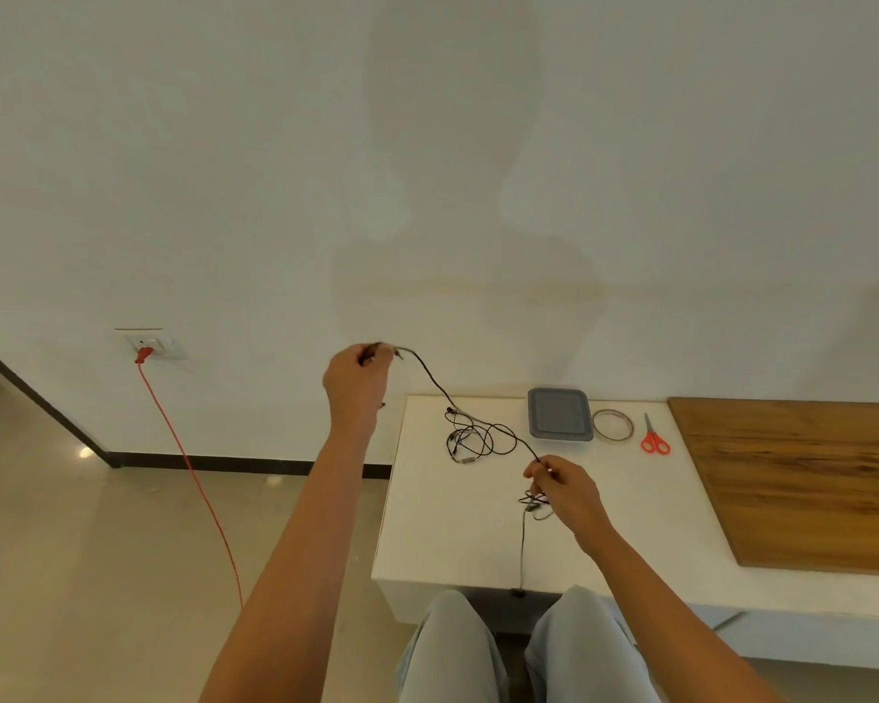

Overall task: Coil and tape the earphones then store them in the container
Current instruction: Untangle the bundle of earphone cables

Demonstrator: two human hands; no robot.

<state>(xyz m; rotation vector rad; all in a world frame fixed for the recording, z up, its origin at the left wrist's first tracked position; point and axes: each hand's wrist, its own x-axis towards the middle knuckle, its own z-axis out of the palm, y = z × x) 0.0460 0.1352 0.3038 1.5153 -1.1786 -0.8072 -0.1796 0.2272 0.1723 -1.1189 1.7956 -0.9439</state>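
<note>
Head view: earphones (470,433) are stretched between both hands, evidently to draw the cable straight before coiling. Left hand (355,385) is raised off the tabletop's left edge, fingers closed on one end of the cable. Right hand (564,487) is low over the white tabletop (427,525), pinching the cable between thumb and fingertips, with a small bunch gathered beneath and one strand hanging down past the front edge. A tangled loop lies on the tabletop between the hands. Grey container (559,414), tape roll (613,425) and red scissors (654,436) sit in a row near the wall, within reach for later steps. Coiling appears not yet begun.
</note>
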